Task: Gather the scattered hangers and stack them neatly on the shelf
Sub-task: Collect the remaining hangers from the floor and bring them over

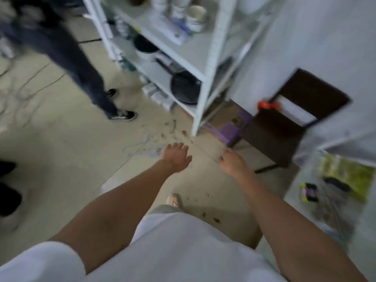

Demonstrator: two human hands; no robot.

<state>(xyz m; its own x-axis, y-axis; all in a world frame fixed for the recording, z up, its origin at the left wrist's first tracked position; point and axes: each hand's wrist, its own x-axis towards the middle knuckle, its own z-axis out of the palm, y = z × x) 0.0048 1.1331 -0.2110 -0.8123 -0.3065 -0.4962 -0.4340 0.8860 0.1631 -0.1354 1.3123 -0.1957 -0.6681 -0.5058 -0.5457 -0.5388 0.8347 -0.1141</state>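
The frame is blurred by motion. Thin pale wire hangers [142, 147] lie scattered on the beige floor near the foot of a white metal shelf [198, 119]. More thin wire shapes [24, 92] lie on the floor at the far left. My left hand [176, 156] hangs above the floor just right of the nearer hangers, fingers spread, holding nothing. My right hand [233, 161] is beside it with fingers loosely curled, and I see nothing in it.
The shelf carries pans [185, 87], jars and boxes. Another person's legs [85, 74] stand left of the shelf. A dark chair [272, 137] and a purple box [232, 129] sit to its right. A cluttered table [333, 192] is at the right edge.
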